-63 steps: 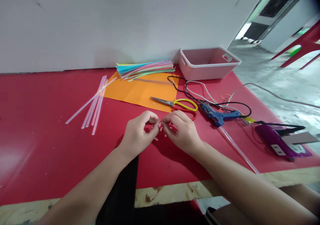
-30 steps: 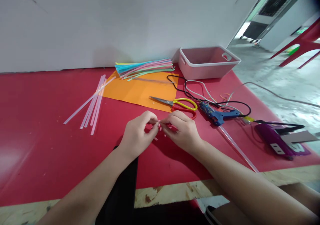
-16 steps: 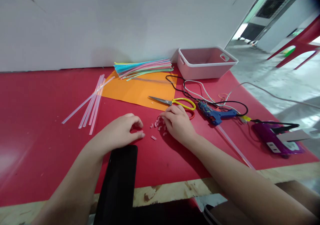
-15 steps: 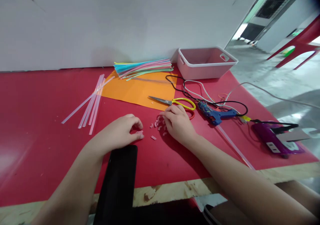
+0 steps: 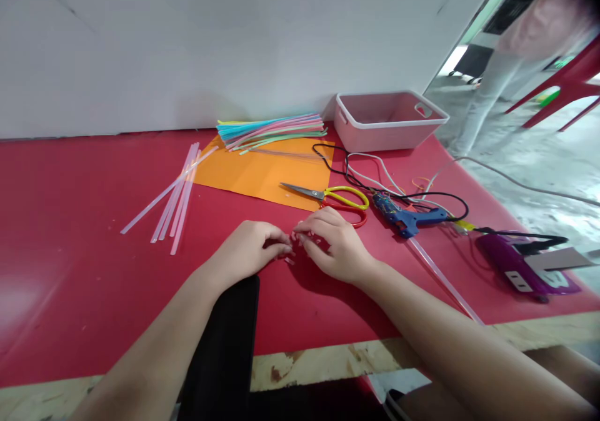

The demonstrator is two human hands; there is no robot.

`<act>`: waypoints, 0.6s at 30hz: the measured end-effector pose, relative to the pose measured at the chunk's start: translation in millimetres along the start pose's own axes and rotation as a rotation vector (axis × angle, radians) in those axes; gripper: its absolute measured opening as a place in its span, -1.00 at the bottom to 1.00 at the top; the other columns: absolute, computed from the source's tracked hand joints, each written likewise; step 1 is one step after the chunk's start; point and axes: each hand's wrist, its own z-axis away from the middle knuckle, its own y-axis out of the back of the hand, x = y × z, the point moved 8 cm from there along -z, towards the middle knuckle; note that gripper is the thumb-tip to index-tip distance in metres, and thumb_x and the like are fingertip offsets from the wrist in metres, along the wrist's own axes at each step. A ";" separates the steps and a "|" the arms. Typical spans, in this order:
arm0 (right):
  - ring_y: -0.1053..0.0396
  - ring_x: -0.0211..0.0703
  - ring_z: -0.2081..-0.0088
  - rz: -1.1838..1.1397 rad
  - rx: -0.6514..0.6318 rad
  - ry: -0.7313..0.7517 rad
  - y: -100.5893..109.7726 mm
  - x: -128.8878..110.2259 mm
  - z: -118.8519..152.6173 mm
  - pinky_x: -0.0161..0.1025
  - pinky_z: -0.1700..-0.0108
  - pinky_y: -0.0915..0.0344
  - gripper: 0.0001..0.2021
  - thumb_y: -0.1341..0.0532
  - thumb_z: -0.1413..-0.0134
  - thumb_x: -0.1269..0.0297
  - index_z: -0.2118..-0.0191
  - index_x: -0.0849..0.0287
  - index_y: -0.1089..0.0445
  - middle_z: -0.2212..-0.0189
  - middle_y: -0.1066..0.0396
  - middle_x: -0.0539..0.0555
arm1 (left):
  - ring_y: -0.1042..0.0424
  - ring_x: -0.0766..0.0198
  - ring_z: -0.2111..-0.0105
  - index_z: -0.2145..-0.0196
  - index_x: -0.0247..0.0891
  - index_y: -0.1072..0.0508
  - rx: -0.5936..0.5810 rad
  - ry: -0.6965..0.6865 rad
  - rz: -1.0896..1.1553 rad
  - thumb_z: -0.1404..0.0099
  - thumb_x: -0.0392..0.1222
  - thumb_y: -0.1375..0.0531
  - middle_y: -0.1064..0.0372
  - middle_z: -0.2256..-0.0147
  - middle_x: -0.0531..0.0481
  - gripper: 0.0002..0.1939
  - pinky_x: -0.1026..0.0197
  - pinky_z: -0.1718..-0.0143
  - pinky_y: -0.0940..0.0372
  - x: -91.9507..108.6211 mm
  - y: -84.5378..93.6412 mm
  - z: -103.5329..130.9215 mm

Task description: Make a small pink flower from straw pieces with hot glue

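Several small pink pieces (image 5: 289, 260) lie on the red table between my two hands. My left hand (image 5: 250, 249) is at their left side, thumb and fingers pinched together; what they hold is too small to make out. On the right, my right hand (image 5: 335, 246) curls over the pieces with its fingertips among them, partly hiding them. Just beyond it lie scissors (image 5: 315, 192) with yellow and red handles, their blades over an orange sheet (image 5: 253, 174). A black flat object (image 5: 225, 340) sits under my left wrist.
Pink translucent sticks (image 5: 175, 202) lie at left, and a colourful bundle (image 5: 272, 130) at the back beside a pink basket (image 5: 389, 137). A blue glue gun (image 5: 407, 218), cables and a purple power strip (image 5: 520, 271) are at right. Beyond the table, a person (image 5: 506, 71) stands near a red chair (image 5: 557, 90).
My left hand has moved right, up to the pink pieces and close to my right hand. A person has come into view at the upper right.
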 end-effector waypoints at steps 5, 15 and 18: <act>-0.38 -0.11 0.25 -0.061 -0.041 0.062 -2.7 -5.9 0.7 -0.10 0.11 -0.33 -0.84 -0.21 -0.10 0.45 0.18 0.18 -0.42 0.30 -0.51 0.10 | -0.54 0.22 0.29 0.30 -0.18 -0.57 -0.007 -0.021 0.058 -0.30 -0.16 -0.16 -0.59 0.32 0.03 -0.83 0.25 0.25 -0.33 1.5 3.2 0.3; -0.40 -0.16 0.24 -0.090 0.033 0.123 5.3 -6.4 3.4 -0.15 0.15 -0.38 -0.90 -0.21 -0.21 0.33 0.16 0.12 -0.43 0.30 -0.52 0.08 | -0.57 0.19 0.34 0.29 -0.25 -0.46 -0.071 -0.050 0.431 -0.34 0.01 -0.14 -0.55 0.38 -0.06 -0.73 0.20 0.30 -0.42 7.4 -6.6 1.5; -0.41 -0.16 0.25 -0.078 0.050 0.114 7.6 -5.6 3.8 -0.15 0.14 -0.38 -0.91 -0.21 -0.22 0.33 0.17 0.12 -0.43 0.30 -0.51 0.09 | -0.57 0.21 0.36 0.29 -0.26 -0.45 -0.035 -0.090 0.442 -0.36 -0.03 -0.13 -0.54 0.40 -0.05 -0.75 0.23 0.31 -0.41 10.4 -5.8 1.4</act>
